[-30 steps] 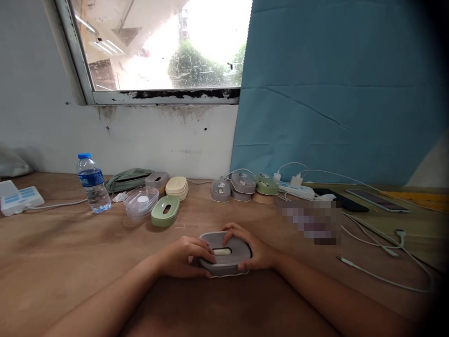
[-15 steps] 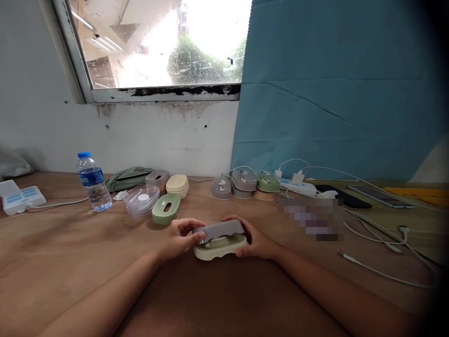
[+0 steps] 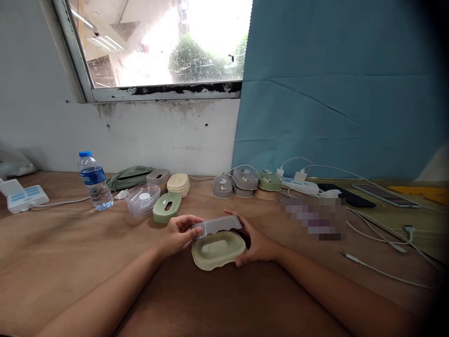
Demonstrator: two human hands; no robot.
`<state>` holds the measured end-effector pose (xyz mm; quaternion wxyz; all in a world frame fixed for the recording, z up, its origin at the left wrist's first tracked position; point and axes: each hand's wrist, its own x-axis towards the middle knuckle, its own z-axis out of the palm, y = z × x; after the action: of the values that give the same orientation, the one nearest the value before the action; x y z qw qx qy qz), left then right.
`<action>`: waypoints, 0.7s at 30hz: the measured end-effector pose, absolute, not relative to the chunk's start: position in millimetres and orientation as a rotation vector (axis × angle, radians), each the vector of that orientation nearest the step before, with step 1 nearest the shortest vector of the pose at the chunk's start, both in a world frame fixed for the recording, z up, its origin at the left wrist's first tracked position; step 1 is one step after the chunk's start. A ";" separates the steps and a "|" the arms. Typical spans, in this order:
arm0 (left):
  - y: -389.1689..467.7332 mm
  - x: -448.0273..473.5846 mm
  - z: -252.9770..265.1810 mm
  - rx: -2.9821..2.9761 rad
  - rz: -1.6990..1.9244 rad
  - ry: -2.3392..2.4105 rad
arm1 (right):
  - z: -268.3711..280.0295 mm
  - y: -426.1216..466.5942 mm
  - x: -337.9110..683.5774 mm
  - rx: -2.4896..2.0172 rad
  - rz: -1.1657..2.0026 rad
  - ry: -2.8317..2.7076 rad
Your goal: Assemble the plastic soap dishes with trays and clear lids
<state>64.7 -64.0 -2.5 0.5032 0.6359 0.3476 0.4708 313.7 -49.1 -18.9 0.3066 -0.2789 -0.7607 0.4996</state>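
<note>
Two forearms (image 3: 131,276) angled inward, left hand (image 3: 179,234) pinching grey cover (image 3: 219,225)

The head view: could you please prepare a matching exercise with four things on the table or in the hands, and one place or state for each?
Things
1. grey cover
2. cream tray
3. water bottle
4. green shell

Places and states
A. standing, with a blue cap
B. in front of the cream stack, slot facing up
C. tilted, gripped by the left hand
D. just below the tilted piece, with the thumb of the right hand at its corner

Pairs: 1-C, 2-D, 3-A, 4-B
</note>
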 end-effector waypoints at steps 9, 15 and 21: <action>-72.6 55.8 7.4 2.300 1.019 0.720 | -17.5 -51.3 313.5 -0.838 1.036 -2.214; -75.1 58.5 13.1 2.484 1.049 0.534 | -16.8 -51.0 313.9 -0.839 1.039 -2.245; -74.3 52.8 17.0 2.443 1.203 0.645 | -18.0 -50.4 312.7 -0.789 1.113 -2.181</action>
<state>52.8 -74.3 17.0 0.1707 0.8602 0.2271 0.4235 312.7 -50.4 -18.0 0.2808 -0.2945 -0.8136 0.4152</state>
